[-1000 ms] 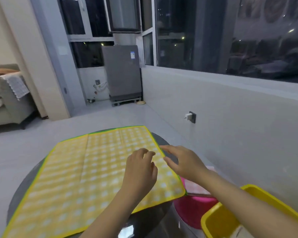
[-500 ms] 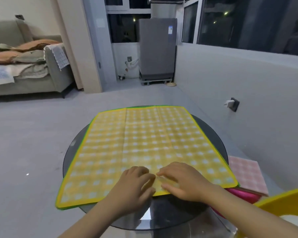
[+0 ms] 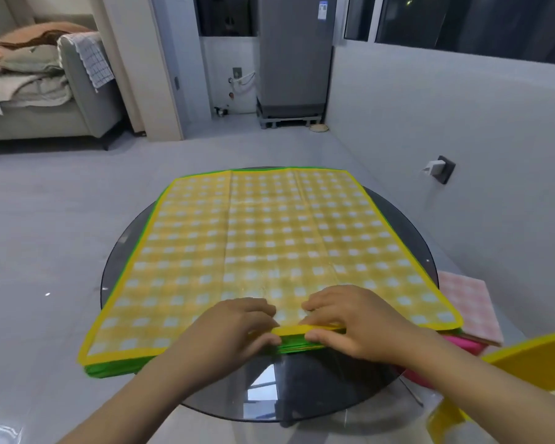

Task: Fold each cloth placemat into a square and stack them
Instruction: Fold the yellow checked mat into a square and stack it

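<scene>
Lying flat on the round dark glass table (image 3: 394, 379), the yellow checked placemat (image 3: 263, 248) covers most of the tabletop, with its near-left corner hanging past the table rim. A green cloth layer (image 3: 116, 368) shows beneath it along the near edge and the left side. Both hands work at the near edge of the placemat, close together. The left hand (image 3: 234, 331) pinches that edge, fingers curled on top and thumb underneath. The right hand (image 3: 350, 318) pinches the same edge just beside it, fingers on the upper face and thumb against the green layer below.

Surroundings, taken from the table: a folded pink checked cloth (image 3: 468, 306) lies just off the right rim, resting on a pink container (image 3: 462, 346) that is partly hidden. A yellow bin (image 3: 532, 360) stands at the near right, cut off by the frame edge. On the wall to the right, a white plug sits in a dark wall socket (image 3: 439, 168). Beyond the far side stands a grey appliance (image 3: 293, 56) on a low stand, bearing a small blue and white label (image 3: 323, 10); its print is too small to read. Far to the left is a grey sofa (image 3: 77, 100) piled with bedding, with a checked towel (image 3: 93, 60) draped over its arm. Nothing lies on the placemat apart from the hands.
</scene>
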A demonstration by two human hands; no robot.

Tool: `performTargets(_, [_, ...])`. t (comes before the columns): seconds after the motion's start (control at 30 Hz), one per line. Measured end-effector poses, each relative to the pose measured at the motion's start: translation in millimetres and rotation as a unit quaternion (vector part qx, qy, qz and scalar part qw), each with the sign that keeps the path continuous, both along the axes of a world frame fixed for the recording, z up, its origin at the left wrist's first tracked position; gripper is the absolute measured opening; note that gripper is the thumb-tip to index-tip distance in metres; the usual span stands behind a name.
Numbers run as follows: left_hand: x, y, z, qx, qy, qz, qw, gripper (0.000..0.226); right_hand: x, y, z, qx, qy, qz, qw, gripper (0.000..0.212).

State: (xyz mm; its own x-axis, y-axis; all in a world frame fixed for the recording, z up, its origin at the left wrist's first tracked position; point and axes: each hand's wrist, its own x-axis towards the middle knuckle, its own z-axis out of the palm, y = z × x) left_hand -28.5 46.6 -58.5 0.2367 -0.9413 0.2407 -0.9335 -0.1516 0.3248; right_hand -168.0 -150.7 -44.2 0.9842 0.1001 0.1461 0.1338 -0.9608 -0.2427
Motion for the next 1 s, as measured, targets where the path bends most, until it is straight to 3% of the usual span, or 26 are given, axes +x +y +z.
performTargets(0.13, [-2.3,1.4,19.1,0.085,-0.025,0.058,0.994,0.059,4.3,6.7,3.6,-0.052,-0.021,-0.045,0.997,0.053])
performTargets(0.23, [-4.6,-3.6,33.8,0.119,-0.078,0.138,0.980,0.041,7.7,10.2,7.2,-0.116,-0.061,-0.099,0.986,0.040])
performTargets(0.33, [-6.0,-10.6,50.0,0.125,-0.105,0.166,0.973,0.031,13.0,15.2,22.9,-0.145,-0.085,-0.136,0.976,0.043])
performTargets(0.37, [-5.6,-11.7,57.0,0.129,-0.091,0.157,0.975,0.030,12.8,16.9,29.9,-0.148,-0.087,-0.132,0.976,0.044])
performTargets(0.53, [-4.7,-12.5,96.1,0.204,0.070,0.090,0.972,0.029,0.8,14.7,76.4,-0.045,0.116,-0.116,0.985,0.031])
performTargets(0.63, [-0.2,-13.9,114.3,0.201,0.176,0.079,0.960,0.029,-1.2,10.9,94.7,-0.026,0.129,-0.118,0.984,0.024])
performTargets(0.67, [2.0,-16.1,117.9,0.189,0.174,0.086,0.963,0.029,0.1,8.3,99.2,-0.045,0.112,-0.128,0.984,0.022])
performTargets(0.77, [14.9,-29.9,116.4,0.121,0.026,0.140,0.983,0.026,13.7,-3.6,99.4,-0.091,0.013,-0.161,0.983,0.021])
performTargets(0.9, [35.9,-55.2,91.0,0.029,-0.148,0.213,0.965,0.027,47.9,-21.4,72.6,-0.074,-0.077,-0.192,0.976,0.022])
performTargets(1.0, [54.4,-70.0,62.8,-0.045,-0.198,0.215,0.955,0.021,71.8,-35.7,46.1,-0.038,-0.108,-0.213,0.970,0.021])
